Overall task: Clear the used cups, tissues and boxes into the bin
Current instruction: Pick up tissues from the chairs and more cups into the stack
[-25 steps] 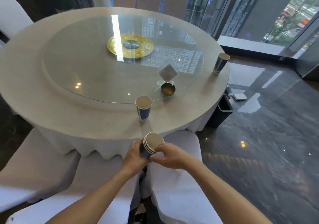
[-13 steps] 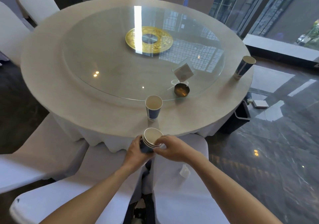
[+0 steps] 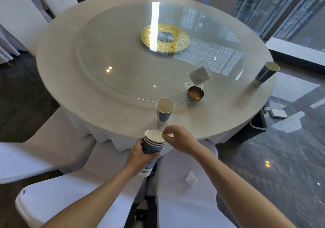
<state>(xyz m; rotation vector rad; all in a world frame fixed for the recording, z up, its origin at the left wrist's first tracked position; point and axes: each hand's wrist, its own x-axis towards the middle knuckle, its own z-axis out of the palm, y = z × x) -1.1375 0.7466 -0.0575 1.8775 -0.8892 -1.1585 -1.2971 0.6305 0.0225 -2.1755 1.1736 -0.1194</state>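
Note:
My left hand [image 3: 139,153] grips a stack of nested blue paper cups [image 3: 153,144] just below the table's near edge. My right hand [image 3: 177,140] hovers at the stack's rim, thumb and forefinger pinched together, holding nothing that I can see. One blue paper cup [image 3: 164,111] stands upright on the table right above the stack. Another blue cup [image 3: 266,74] stands near the table's right edge. A crumpled white tissue [image 3: 191,179] lies on the chair seat under my right forearm. A dark bin [image 3: 253,129] sits on the floor beyond the table's right side, partly hidden.
The round table [image 3: 70,55] carries a glass turntable [image 3: 109,39] with a gold centre disc [image 3: 165,38], a brass ashtray [image 3: 195,92] and a clear card stand [image 3: 199,74]. White-covered chairs [image 3: 52,192] crowd the near side and the left. The dark glossy floor [image 3: 281,175] spreads to the right.
My right hand has lifted off the stack's side to its rim. The stack now stands more upright in my left hand. The camera has shifted left, so the table sits further right.

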